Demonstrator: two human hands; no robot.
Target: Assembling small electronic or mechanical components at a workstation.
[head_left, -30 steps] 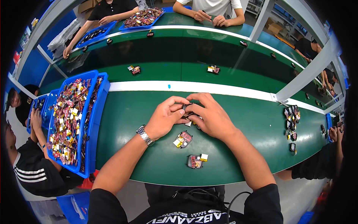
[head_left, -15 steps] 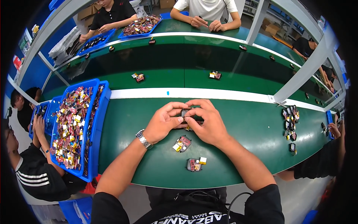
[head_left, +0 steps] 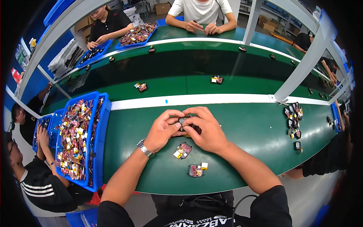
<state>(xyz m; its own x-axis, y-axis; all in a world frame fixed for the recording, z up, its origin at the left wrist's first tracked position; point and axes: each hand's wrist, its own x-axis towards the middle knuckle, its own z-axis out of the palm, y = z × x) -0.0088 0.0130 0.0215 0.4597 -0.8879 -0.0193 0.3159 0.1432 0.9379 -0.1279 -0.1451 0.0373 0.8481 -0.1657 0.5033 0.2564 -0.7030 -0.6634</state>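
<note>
Both my hands meet at the middle of the green table. A small black casing (head_left: 184, 121) is pinched between them, mostly covered by fingers. My left hand (head_left: 162, 131), below a metal wristwatch, grips its left side with thumb and fingers. My right hand (head_left: 207, 131) curls over its right side, thumb tip on the casing. Closer to me lies an open casing (head_left: 184, 150) with a red circuit board and a white-and-yellow piece. Nearer still is a similar open casing (head_left: 196, 171), a white-and-yellow piece (head_left: 204, 165) at its upper right corner.
At left, stacked blue bins (head_left: 95, 136) hold many red boards with white and yellow pieces. A cluster of black casings (head_left: 293, 119) lies at right. Beyond the white rail (head_left: 211, 99), open units (head_left: 217, 80) sit on the green belt. Grey posts (head_left: 302, 64) rise nearby; co-workers sit around.
The view has tilted slightly, so the scene sits a little lower in the picture. My hands stay closed on the black casing, with small finger shifts.
</note>
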